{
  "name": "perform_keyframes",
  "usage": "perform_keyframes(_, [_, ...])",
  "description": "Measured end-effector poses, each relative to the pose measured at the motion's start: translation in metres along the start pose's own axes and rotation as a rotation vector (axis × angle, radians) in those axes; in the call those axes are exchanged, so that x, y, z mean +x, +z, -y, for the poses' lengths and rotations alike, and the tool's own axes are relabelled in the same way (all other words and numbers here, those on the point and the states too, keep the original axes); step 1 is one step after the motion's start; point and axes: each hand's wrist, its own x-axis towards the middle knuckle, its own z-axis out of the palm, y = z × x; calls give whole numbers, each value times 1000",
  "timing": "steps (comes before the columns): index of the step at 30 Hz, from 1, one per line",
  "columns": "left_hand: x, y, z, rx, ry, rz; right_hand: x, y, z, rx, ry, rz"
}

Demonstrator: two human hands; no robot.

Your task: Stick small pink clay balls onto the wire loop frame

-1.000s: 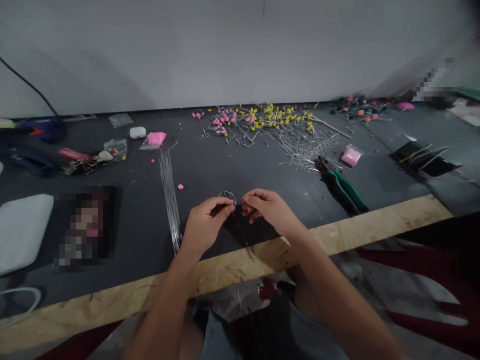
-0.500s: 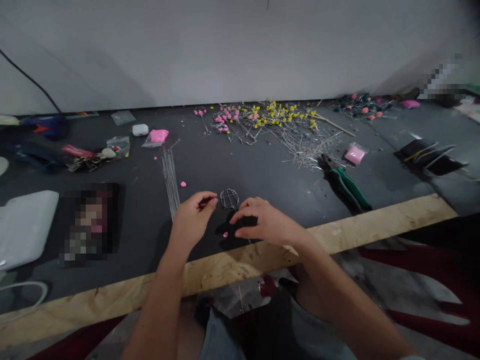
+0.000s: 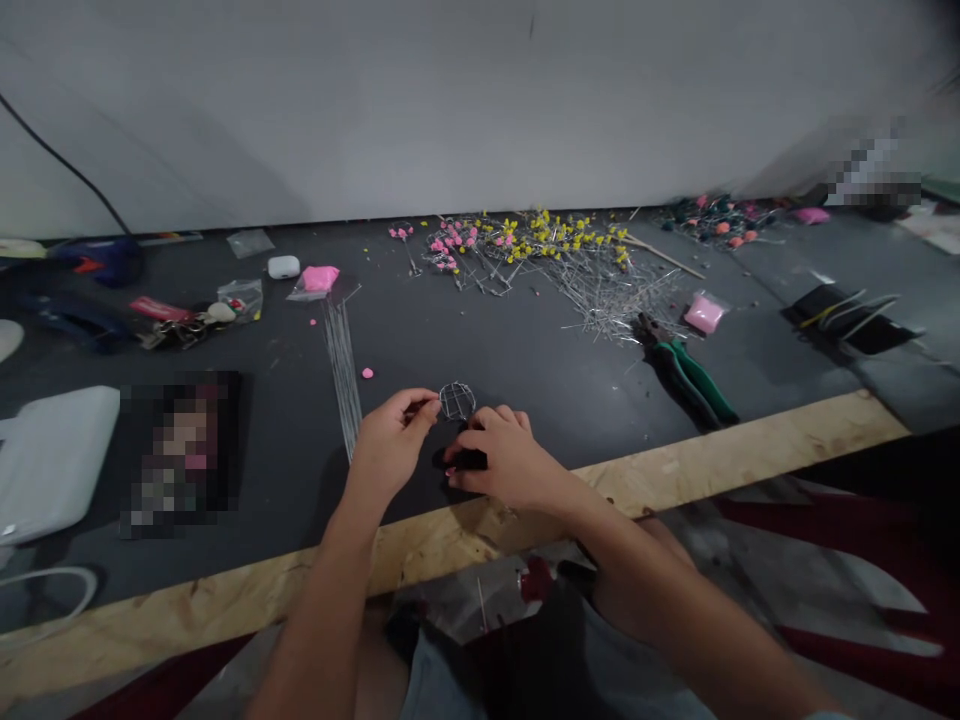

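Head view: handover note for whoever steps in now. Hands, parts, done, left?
Left hand: fingertips pinched at the wire cage, which sits on the mat.
Right hand: down on the mat, fingertips at a pink bit; grip unclear.
Nearby: straight wires to the left, pliers to the right, finished pink and yellow stems at the back.
Done: cage formed. Left: cage holds no pink bit.

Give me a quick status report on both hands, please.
Left hand pinching wire mesh ball. Right hand down on mat, fingertips at pink bit. Nothing in the way.
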Motion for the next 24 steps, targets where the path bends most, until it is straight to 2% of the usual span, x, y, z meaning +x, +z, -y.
perform_keyframes(9, [2,4,0,-134,-13,-49,0,5,2,6,1,-56])
perform_keyframes(11, [3,3,1,-122,-16,-46,2,3,0,89,-15,-81])
perform_keyframes(14, [4,4,1,-79,-29,-24,12,-7,-13,395,-30,-134])
perform_keyframes(15, [5,5,2,-70,-29,-10,17,-11,-20,505,24,-203])
perform_keyframes(18, [7,7,3,-96,-8,31,31,-23,-45,621,221,-373])
perform_keyframes(20, [8,8,3,-110,7,51,38,-28,-62,659,329,-423])
perform_keyframes(24, [7,7,1,-44,12,60,43,-33,-83,841,382,-519])
